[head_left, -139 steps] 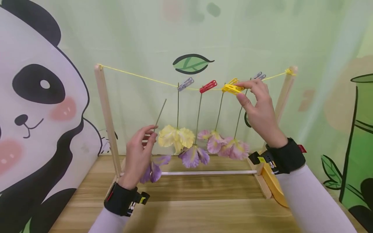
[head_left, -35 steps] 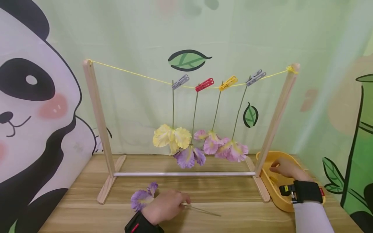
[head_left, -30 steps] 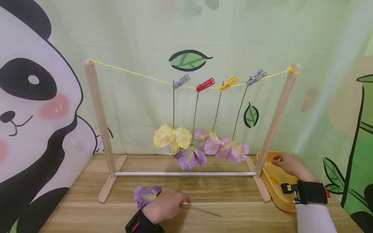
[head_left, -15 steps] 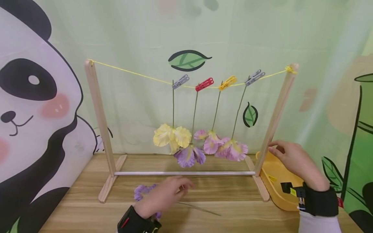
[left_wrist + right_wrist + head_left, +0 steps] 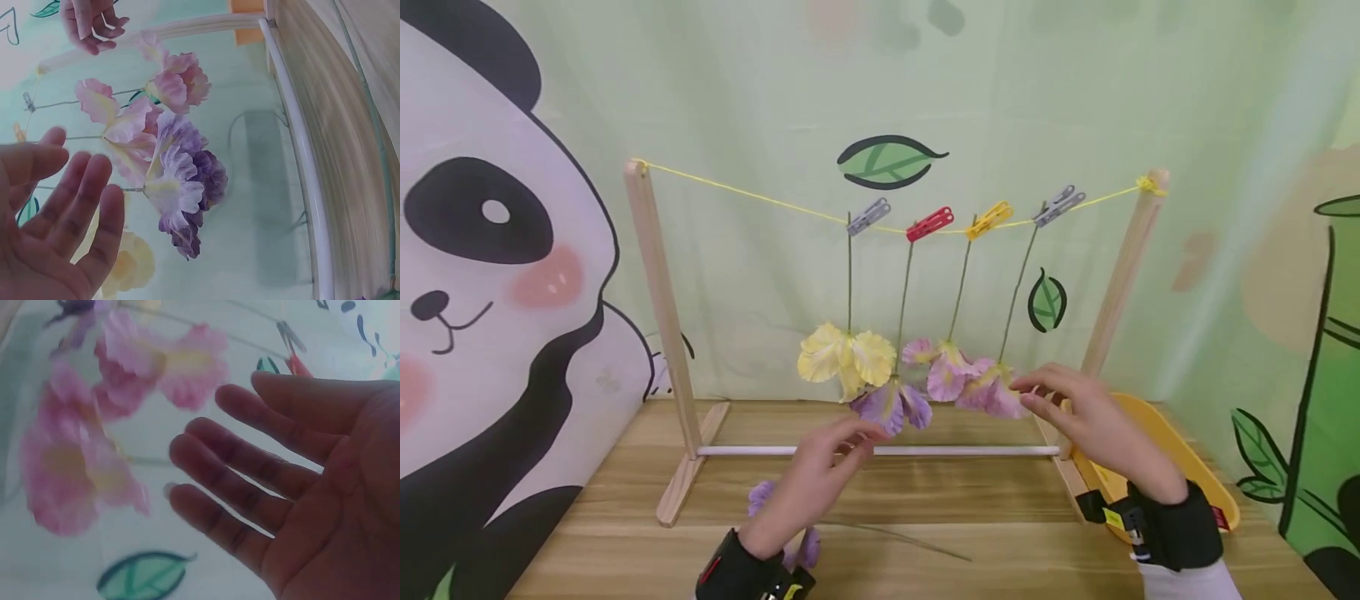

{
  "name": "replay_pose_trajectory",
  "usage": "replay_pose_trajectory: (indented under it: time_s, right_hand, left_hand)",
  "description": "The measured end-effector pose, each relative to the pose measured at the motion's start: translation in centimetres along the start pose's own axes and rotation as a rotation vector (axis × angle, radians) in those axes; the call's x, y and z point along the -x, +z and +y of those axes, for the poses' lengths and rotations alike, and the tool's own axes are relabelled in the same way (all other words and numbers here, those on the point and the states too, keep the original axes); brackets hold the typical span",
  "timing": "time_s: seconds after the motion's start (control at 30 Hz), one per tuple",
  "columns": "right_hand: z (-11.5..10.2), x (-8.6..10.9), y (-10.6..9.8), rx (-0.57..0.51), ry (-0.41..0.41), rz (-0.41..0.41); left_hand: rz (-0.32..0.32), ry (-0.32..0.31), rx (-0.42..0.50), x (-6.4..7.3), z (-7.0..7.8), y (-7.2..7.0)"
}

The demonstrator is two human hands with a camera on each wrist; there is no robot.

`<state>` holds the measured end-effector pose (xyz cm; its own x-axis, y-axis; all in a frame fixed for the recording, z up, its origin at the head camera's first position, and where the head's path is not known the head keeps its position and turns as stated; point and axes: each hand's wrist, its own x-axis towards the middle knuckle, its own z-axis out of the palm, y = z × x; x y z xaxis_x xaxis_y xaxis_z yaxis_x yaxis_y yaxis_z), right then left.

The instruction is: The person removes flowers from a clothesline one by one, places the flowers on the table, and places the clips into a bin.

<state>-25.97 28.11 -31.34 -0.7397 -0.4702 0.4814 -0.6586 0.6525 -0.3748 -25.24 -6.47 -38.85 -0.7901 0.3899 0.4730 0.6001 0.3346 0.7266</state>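
My left hand (image 5: 820, 479), empty with loosely bent fingers, is raised close to the hanging purple iris (image 5: 880, 407). Its spread fingers (image 5: 103, 231) hold nothing in the left wrist view. My right hand (image 5: 1090, 425) hovers by the rightmost pink iris (image 5: 988, 396), also empty, its fingers apart in the right wrist view. Beside these hang a yellow iris (image 5: 823, 354) and another pink iris (image 5: 943, 377), all heads down. Grey (image 5: 868, 217), red (image 5: 930, 223) and yellow (image 5: 989, 220) clothespins and a second grey clothespin (image 5: 1060, 206) clip their stems to the yellow string (image 5: 737, 191).
On the table lies another purple iris (image 5: 808, 546), partly hidden by my left forearm, its stem (image 5: 917, 542) pointing right. The wooden stand (image 5: 662, 292) with a white crossbar (image 5: 970, 451) carries the string. A yellow tray (image 5: 1195, 467) sits at the right, behind my right hand.
The left hand laid the purple iris on the table, released it and rose. The right hand, earlier pinching a yellow clothespin, went into the tray, then came out empty and moved left toward the flowers.
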Motion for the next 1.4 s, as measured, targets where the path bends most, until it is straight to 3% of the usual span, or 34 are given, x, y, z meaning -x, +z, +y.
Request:
replay_pose_trajectory:
  time_s: [0.17,0.37,0.6,0.8,0.93,1.13,1.4]
  right_hand:
    - [-1.2,-0.5,1.3,-0.055,-0.069,0.062]
    - [-1.7,-0.8,2.6,-0.076,-0.097,0.119]
    - [-2.1,-1.1,3.4,-0.101,-0.102,0.157]
    - [-3.5,-2.7,2.5,-0.076,-0.163,0.170]
    - [-4.9,-4.5,1.4,-0.048,-0.208,0.204]
    - [-7.1,-7.9,-0.3,-0.020,-0.295,0.212]
    - [-9.4,-12.3,-1.9,0.063,-0.383,0.248]
  left_hand:
    - [0.121,0.001,0.035,-0.3,1.2,-0.1]
    - [0.191,0.026,0.046,-0.6,3.5,-0.6]
    - [0.269,0.067,0.033,-0.7,3.6,-1.0]
    - [0.315,0.082,0.020,-1.1,4.0,-2.0]
    - [0.354,0.119,0.018,-2.5,4.3,-2.9]
    - [0.440,0.179,-0.016,-5.3,2.2,-4.1]
    - [0.459,0.153,-0.063,-8.2,2.3,-5.3]
